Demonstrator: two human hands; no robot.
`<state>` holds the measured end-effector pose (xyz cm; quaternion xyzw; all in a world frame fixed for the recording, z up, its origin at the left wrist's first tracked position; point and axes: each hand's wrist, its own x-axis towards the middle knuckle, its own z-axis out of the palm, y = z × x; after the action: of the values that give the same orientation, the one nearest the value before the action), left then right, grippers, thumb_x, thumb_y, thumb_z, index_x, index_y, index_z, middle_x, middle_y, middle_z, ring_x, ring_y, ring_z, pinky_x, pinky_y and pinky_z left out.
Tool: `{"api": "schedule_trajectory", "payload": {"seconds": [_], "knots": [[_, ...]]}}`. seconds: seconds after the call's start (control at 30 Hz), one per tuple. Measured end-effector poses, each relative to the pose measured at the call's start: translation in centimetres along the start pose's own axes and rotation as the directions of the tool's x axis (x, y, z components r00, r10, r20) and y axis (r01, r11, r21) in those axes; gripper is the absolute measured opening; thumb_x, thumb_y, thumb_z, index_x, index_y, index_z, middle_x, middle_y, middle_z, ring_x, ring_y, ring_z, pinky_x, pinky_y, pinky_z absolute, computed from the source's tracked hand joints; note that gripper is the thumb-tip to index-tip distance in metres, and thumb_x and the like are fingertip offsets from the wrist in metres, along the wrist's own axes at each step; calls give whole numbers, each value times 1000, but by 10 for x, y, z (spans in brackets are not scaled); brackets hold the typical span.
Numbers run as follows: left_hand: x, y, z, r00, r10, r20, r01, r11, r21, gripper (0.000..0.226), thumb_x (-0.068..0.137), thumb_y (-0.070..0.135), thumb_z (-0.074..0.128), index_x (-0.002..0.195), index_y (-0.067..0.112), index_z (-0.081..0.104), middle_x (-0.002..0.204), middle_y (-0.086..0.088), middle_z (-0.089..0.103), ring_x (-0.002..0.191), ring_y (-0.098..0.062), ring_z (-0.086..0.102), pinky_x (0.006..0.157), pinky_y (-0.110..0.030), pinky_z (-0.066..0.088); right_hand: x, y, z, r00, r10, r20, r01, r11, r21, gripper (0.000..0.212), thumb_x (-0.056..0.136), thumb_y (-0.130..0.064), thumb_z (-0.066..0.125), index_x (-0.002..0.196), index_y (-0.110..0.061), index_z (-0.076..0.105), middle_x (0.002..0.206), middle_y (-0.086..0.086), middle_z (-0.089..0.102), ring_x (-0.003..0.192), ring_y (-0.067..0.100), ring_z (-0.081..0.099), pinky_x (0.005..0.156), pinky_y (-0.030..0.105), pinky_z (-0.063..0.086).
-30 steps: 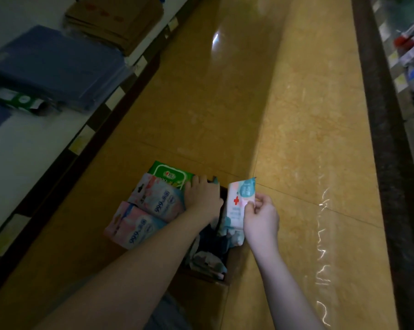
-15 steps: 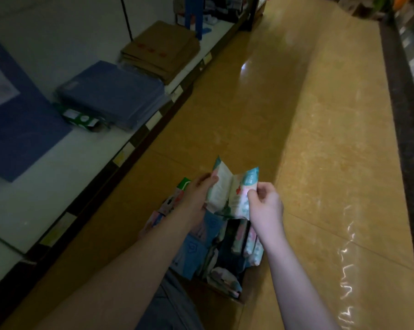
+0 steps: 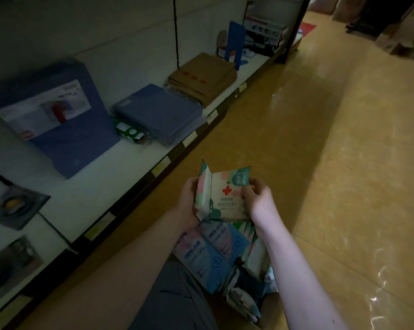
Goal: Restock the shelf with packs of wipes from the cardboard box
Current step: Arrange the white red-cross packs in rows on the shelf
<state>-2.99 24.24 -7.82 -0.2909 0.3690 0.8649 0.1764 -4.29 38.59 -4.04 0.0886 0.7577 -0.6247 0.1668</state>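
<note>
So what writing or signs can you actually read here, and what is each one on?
"999", roughly, the rest blurred: on the blue and pink packs below the hands.
Red cross sign: on the held pack of wipes; the print under it is too blurred to read.
Shelf-edge price tags: too blurred to read.
Red marks on the brown flat cartons: too blurred to read.
</note>
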Motion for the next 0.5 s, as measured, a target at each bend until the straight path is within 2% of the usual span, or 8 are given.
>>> {"api": "schedule_trajectory", "payload": {"seconds": [0.13, 0.27, 0.37, 0.47, 0.5], "knots": [[-17, 28, -13, 999, 29, -41, -26, 997, 79, 41, 84, 44, 50, 106, 13, 67, 100, -14, 67, 99, -29, 60, 93, -41, 45, 6, -19, 24, 996, 36, 85, -40, 998, 47, 31, 97, -15, 42, 128, -13, 47, 102, 4, 64, 91, 21, 65, 69, 32, 55], [-40, 59, -23, 980, 177, -87, -165, 977, 134, 29, 88, 33, 56, 105, 14, 68, 96, -8, 72, 87, -25, 66, 74, -34, 55, 2, -40, 52, 983, -40, 180, 24, 995, 94, 29, 97, -14, 42, 126, -15, 45, 109, 9, 64, 91, 23, 66, 72, 36, 58], [-60, 82, -30, 939, 297, -175, -263, 945, 194, 34, 81, 23, 68, 110, 6, 66, 103, -15, 70, 88, -28, 67, 80, -39, 55, 1, -59, 73, 970, -113, 214, 105, 993, 52, 33, 94, -13, 46, 127, -11, 45, 110, 11, 63, 92, 27, 67, 76, 45, 58], [-82, 106, -35, 859, 432, -275, -352, 888, 296, 23, 77, 13, 73, 98, 9, 63, 85, -11, 72, 72, -22, 68, 69, -34, 57, 1, -79, 95, 950, -166, 263, 162, 986, 37, 28, 91, -9, 50, 118, -14, 44, 105, 5, 61, 87, 21, 65, 69, 34, 57], [-91, 115, -38, 826, 468, -314, -371, 871, 323, 26, 77, 12, 72, 101, 10, 62, 86, -11, 71, 72, -22, 68, 67, -33, 57, -1, -86, 104, 938, -177, 298, 170, 984, 49, 30, 90, -8, 51, 118, -15, 44, 105, 4, 61, 87, 19, 65, 69, 33, 57]]}}
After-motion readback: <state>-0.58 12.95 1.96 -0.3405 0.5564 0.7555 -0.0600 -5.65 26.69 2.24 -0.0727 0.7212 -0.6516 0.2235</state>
